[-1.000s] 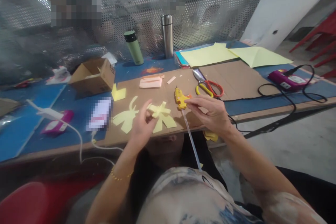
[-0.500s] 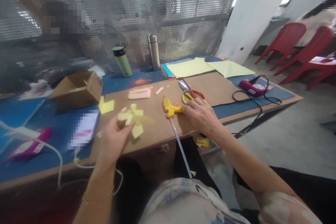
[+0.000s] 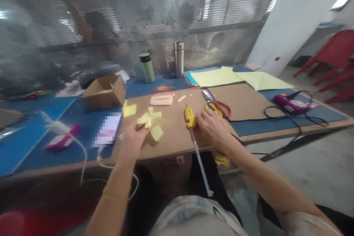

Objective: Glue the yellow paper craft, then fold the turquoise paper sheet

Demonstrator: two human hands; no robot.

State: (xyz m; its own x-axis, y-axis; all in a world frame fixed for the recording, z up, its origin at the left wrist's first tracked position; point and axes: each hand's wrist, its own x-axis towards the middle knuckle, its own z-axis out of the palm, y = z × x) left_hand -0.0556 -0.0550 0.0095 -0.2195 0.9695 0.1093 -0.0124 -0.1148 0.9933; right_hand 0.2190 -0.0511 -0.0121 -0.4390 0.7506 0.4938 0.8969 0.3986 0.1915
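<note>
My left hand [image 3: 133, 138] pinches a yellow paper shape [image 3: 149, 118] with several folded arms, just above the brown cardboard sheet [image 3: 174, 136]. A yellow paper square [image 3: 157, 132] shows just below the shape; whether it is joined to it I cannot tell. My right hand [image 3: 211, 125] is wrapped round the handle of a yellow glue gun [image 3: 190, 117]. A long clear glue stick [image 3: 201, 166] sticks out of the gun's back toward my lap. Scissors [image 3: 208, 97] with red and yellow handles lie just beyond my right hand.
Folded pink paper [image 3: 162, 99] and a folded yellow piece [image 3: 129, 108] lie on the cardboard. An open box [image 3: 105, 94], a green flask [image 3: 147, 68] and a steel flask [image 3: 179, 61] stand behind. A purple device [image 3: 291, 104] with a black cable is right; a phone [image 3: 108, 129] is left.
The view has swung left, so the table appears farther right. My left hand still holds the paper shape, and my right hand still grips the glue gun, now turned more upright in view.
</note>
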